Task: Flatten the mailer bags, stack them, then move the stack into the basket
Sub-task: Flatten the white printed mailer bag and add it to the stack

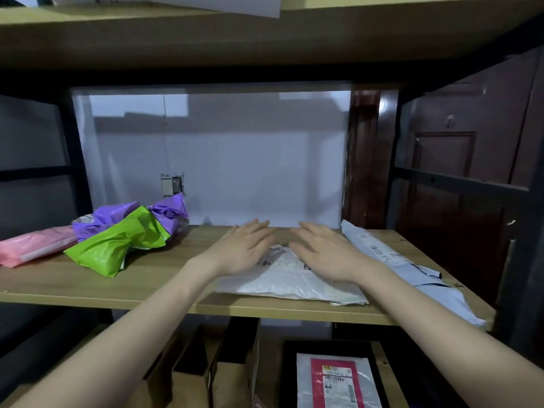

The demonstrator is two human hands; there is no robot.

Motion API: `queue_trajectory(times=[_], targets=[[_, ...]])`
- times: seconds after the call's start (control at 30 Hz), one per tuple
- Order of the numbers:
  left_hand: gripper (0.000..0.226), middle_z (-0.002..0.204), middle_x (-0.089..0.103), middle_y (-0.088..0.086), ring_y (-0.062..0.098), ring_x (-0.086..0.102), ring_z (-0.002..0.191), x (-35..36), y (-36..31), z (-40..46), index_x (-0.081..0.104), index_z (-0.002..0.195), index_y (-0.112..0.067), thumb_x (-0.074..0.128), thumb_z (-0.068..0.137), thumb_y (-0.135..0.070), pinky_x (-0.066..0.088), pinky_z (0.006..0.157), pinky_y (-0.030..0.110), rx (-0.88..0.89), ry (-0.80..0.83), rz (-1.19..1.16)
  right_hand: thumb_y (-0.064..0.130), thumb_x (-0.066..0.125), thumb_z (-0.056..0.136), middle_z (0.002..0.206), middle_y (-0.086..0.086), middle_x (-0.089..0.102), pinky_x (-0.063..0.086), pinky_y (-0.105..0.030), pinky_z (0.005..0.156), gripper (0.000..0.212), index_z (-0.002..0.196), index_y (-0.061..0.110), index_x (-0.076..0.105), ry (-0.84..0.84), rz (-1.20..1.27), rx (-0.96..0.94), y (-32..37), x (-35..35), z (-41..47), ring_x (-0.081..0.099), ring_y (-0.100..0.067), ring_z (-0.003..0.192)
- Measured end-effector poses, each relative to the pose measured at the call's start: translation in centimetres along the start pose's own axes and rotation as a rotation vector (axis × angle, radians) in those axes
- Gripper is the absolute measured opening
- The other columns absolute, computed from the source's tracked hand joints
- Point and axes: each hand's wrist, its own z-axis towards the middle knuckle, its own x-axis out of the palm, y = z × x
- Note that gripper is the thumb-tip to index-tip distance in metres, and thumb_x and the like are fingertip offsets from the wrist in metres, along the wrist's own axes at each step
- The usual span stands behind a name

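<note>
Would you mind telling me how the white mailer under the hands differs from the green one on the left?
The white mailer lies flat; the green mailer is crumpled and bunched. The left hand and right hand rest open on the white mailer; nothing touches the green one. The white shows printing; the green looks plain. Both lie on the same wooden shelf.

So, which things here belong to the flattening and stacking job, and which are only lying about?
Part of the job:
- white mailer, pressed flat by left hand and right hand
- crumpled green mailer
- purple mailer
- pink mailer
- grey mailer

Just lying about:
- cardboard boxes on the lower shelf
- wall socket
</note>
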Motion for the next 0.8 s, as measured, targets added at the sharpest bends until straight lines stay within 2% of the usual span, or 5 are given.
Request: queue_trajectory(times=[0.1, 0.2, 0.4, 0.8], targets=[[0.053, 0.159, 0.004, -0.011, 0.008, -0.003, 0.146, 1.3, -0.3, 0.0, 0.012, 0.15, -0.029, 0.016, 0.1, -0.045, -0.002, 0.118, 0.038, 0.042, 0.133, 0.076, 0.051, 0.018, 0.098, 0.16, 0.004, 0.007, 0.004, -0.048, 0.118, 0.055, 0.149, 0.032, 0.016, 0.107, -0.069, -0.012, 0.0, 1.2, 0.5, 0.002, -0.014, 0.147], [0.053, 0.158, -0.001, -0.014, 0.005, -0.007, 0.145, 2.8, 0.2, -0.4, 0.005, 0.15, -0.034, 0.013, 0.1, -0.048, -0.006, 0.119, 0.041, -0.005, 0.212, 0.006, 0.054, 0.015, 0.097, 0.16, 0.007, 0.0, -0.005, -0.049, 0.117, 0.057, 0.15, 0.033, 0.008, 0.208, -0.027, 0.025, -0.4, 2.7, 0.5, -0.006, -0.011, 0.147], [0.05, 0.158, -0.006, -0.016, 0.004, -0.009, 0.144, 4.0, 0.3, -0.8, 0.0, 0.148, -0.038, 0.011, 0.1, -0.047, -0.009, 0.118, 0.037, -0.032, 0.259, -0.011, 0.058, 0.012, 0.095, 0.159, 0.008, 0.004, -0.006, -0.045, 0.115, 0.058, 0.149, 0.037, 0.007, 0.248, 0.013, 0.037, -0.8, 3.5, 0.4, -0.002, -0.009, 0.147], [0.049, 0.157, -0.008, -0.017, 0.002, -0.013, 0.143, 4.5, 0.7, -0.5, -0.002, 0.146, -0.042, 0.009, 0.099, -0.05, -0.012, 0.118, 0.038, -0.052, 0.311, -0.043, 0.056, 0.011, 0.096, 0.159, 0.01, -0.002, -0.013, -0.045, 0.114, 0.056, 0.148, 0.038, 0.002, 0.306, 0.007, 0.046, -1.1, 4.5, 0.4, -0.007, -0.007, 0.146]])
